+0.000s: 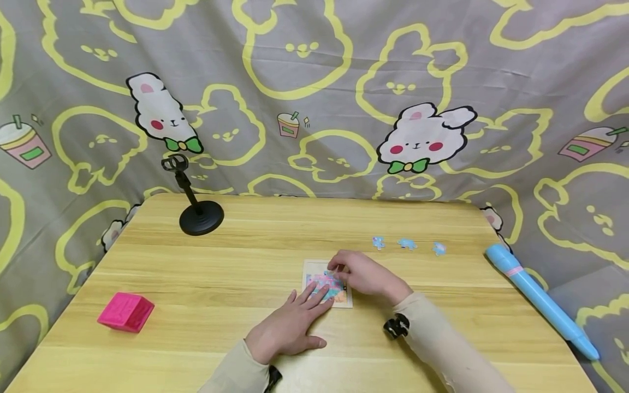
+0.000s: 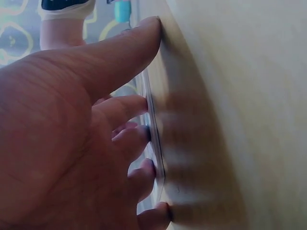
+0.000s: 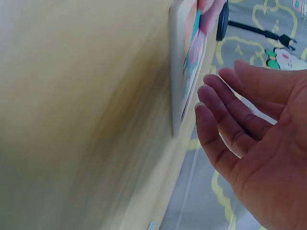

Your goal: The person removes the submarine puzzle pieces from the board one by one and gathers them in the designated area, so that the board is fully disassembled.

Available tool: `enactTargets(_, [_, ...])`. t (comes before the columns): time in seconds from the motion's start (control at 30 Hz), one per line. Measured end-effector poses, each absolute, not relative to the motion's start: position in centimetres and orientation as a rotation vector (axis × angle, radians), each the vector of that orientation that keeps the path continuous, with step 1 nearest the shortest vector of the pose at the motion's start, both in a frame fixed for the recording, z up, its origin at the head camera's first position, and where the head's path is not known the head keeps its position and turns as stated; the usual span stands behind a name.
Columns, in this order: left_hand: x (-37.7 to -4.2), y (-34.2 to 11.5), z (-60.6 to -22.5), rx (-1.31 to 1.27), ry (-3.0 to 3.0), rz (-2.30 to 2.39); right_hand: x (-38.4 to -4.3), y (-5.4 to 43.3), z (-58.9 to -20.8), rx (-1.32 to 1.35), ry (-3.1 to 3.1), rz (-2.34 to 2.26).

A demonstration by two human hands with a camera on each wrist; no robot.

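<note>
Jigsaw puzzle (image 1: 320, 279) in a shallow tray (image 1: 304, 271), lying near the middle of a wood-grained table (image 1: 216, 284). The tray is pale, thin and straight-edged, with a plain border; the visible picture shows pink, blue and teal, with orange toward the lower right. Three loose pieces (image 1: 407, 244), light blue with knobbed outlines, lie apart beyond the tray to the right. The left hand (image 1: 290, 327), fingers extended and spread, rests its fingertips on the tray, gripping nothing. The right hand (image 1: 366, 273) bends its fingers over the puzzle's upper right; whether they pinch a piece cannot be told.
</note>
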State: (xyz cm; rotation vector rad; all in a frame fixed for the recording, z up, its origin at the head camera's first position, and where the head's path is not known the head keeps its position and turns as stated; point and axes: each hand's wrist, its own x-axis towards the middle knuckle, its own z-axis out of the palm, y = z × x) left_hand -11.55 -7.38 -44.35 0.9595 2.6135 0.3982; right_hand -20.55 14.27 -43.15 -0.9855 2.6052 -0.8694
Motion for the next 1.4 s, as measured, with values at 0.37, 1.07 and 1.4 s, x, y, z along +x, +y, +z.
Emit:
enactTargets(0.37, [-11.6,-7.5,-44.3,0.952,2.594,0.416,-20.8,11.3,-43.8,-0.973,2.585,-0.79])
enactTargets(1.07, [-9.6,-7.3,-43.8,0.989,2.767,0.264,-21.3,10.5,-44.5,-0.934,2.606,-0.728])
enactTargets(1.4, [-9.7,-7.6,-44.0,0.988,2.717,0.298,-21.4,10.3,-44.4,-0.864,2.563,-0.872])
